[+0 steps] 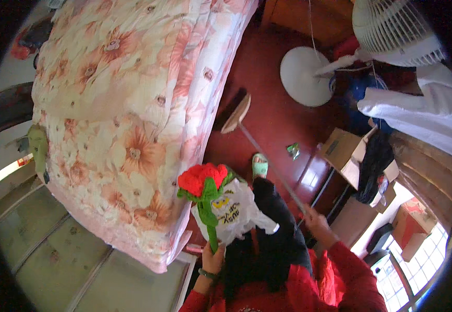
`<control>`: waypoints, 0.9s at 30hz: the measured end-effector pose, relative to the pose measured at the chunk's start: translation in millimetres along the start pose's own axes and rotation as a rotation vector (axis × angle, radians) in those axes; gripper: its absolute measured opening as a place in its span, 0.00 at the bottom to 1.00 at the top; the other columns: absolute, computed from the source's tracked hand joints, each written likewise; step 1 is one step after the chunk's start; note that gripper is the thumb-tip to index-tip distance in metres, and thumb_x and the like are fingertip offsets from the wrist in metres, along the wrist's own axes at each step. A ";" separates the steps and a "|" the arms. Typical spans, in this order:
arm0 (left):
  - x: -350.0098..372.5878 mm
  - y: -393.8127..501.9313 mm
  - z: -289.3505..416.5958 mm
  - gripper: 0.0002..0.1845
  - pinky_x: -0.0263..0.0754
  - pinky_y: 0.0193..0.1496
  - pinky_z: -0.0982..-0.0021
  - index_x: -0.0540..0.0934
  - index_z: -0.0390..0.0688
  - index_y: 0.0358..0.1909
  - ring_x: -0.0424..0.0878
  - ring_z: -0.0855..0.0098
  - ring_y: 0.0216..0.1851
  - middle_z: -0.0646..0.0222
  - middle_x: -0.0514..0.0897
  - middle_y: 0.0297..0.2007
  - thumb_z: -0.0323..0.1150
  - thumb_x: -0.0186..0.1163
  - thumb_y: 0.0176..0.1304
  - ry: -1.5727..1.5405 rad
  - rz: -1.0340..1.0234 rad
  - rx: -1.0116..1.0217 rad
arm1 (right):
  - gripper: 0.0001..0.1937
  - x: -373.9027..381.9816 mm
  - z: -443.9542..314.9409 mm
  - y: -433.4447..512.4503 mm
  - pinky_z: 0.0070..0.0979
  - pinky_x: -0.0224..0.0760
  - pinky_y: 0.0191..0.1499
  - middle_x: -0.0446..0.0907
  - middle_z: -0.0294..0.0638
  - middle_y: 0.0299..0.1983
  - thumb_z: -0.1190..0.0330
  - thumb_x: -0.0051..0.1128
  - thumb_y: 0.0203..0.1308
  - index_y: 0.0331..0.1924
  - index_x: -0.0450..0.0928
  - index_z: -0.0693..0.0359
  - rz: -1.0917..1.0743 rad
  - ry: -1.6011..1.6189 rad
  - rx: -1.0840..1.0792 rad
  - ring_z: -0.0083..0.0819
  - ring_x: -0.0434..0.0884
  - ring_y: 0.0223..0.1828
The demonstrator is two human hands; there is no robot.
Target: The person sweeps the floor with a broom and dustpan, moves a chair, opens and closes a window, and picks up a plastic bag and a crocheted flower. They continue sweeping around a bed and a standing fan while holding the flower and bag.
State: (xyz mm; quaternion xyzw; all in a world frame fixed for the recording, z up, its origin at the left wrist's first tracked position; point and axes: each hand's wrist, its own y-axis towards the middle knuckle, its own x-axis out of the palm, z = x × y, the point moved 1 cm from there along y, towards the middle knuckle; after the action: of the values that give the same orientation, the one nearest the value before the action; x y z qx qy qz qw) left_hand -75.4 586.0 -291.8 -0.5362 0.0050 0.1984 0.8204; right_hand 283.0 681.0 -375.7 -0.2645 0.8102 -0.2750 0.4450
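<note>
My left hand is closed around the green stem of a red knitted or crocheted flower, which stands upright beside the bed's edge. Just behind the flower is a white plastic bag bearing writing; I cannot tell whether the same hand grips it. My right hand is wrapped around the thin handle of a push broom. The wooden broom head is down by the bedside, with its dark bristles towards the bed. A small green wrapper lies on the red floor, right of the handle.
A bed with a floral cover fills the left side. On the right are a white pedestal fan, hanging white cloth and an open cardboard box with dark material over it. My foot wears a pale green slipper.
</note>
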 end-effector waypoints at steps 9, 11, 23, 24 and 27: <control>-14.7 -26.7 2.4 0.08 0.58 0.14 0.80 0.71 0.41 0.38 0.65 0.82 0.11 0.76 0.69 0.14 0.29 0.56 0.58 -0.141 0.091 0.044 | 0.23 -93.6 -21.8 181.2 0.41 0.68 0.22 0.76 0.53 0.24 0.68 0.44 0.58 0.58 0.56 0.62 0.152 -0.062 -0.027 0.44 0.78 0.22; -20.2 -31.9 -2.5 0.07 0.58 0.14 0.80 0.71 0.41 0.38 0.65 0.82 0.11 0.76 0.69 0.14 0.29 0.56 0.58 -0.127 0.114 0.046 | 0.28 -96.6 -32.2 230.1 0.36 0.69 0.21 0.75 0.51 0.26 0.70 0.44 0.56 0.61 0.51 0.64 -0.165 0.396 0.118 0.39 0.76 0.20; -71.4 -41.1 -48.0 0.08 0.58 0.14 0.80 0.71 0.41 0.38 0.65 0.83 0.12 0.75 0.70 0.16 0.29 0.57 0.58 -0.083 0.029 0.197 | 0.32 78.3 -14.4 88.2 0.50 0.71 0.37 0.76 0.63 0.40 0.71 0.41 0.56 0.65 0.45 0.65 -0.135 -0.276 0.143 0.57 0.79 0.36; -79.9 -42.0 -52.7 0.08 0.58 0.14 0.80 0.71 0.41 0.38 0.65 0.83 0.12 0.75 0.70 0.16 0.30 0.57 0.58 -0.094 0.003 0.192 | 0.31 94.1 -11.8 55.7 0.50 0.71 0.38 0.76 0.63 0.41 0.70 0.41 0.56 0.65 0.46 0.63 -0.210 -0.126 0.282 0.57 0.79 0.36; -105.3 -47.2 -65.6 0.09 0.59 0.14 0.80 0.71 0.40 0.38 0.65 0.83 0.12 0.75 0.69 0.16 0.30 0.57 0.58 -0.084 -0.064 0.235 | 0.28 121.6 -17.3 -27.2 0.40 0.71 0.29 0.77 0.52 0.34 0.72 0.44 0.53 0.61 0.53 0.60 -0.302 -0.118 0.267 0.43 0.79 0.28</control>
State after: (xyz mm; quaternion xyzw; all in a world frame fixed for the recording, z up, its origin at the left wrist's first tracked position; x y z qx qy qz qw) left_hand -143.4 478.1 -255.0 -0.4276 -0.0230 0.1926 0.8829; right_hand 216.7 583.4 -419.3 -0.3373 0.6904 -0.4275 0.4763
